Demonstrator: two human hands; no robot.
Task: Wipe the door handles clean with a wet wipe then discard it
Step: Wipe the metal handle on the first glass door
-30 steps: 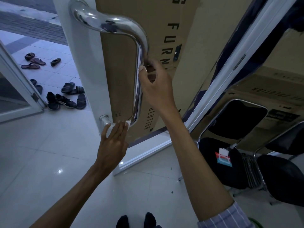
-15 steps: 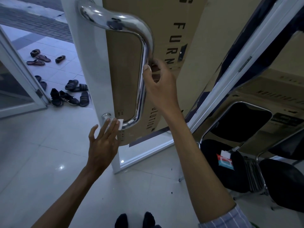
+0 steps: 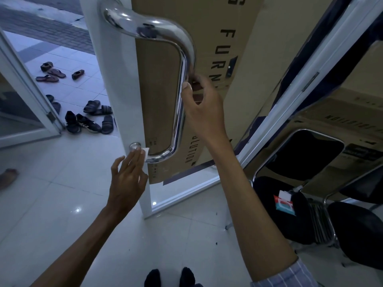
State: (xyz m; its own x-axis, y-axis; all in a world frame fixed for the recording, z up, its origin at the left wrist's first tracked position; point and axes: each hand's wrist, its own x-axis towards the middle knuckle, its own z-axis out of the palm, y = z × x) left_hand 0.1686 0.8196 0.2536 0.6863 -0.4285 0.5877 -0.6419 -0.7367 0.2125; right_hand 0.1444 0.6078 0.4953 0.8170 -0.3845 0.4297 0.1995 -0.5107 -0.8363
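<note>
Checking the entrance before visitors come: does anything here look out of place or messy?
Yes. Shoes and sandals lie scattered on the tiles outside the door, and a wet wipe pack sits open on a black chair. A cardboard box covers the door glass behind the handle.

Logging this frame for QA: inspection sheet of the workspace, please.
Surface: glossy white tile floor.
Job's things: chrome door handle; white wet wipe at its lower mount.
Clutter: shoes and sandals by the doorway; wipes packet on a black chair.
Hands: left hand presses the wipe with straight fingers; right hand grips the handle's vertical bar.
Cables: nothing seen.
Surroundings: cardboard behind the door glass; tiled area outside.
</note>
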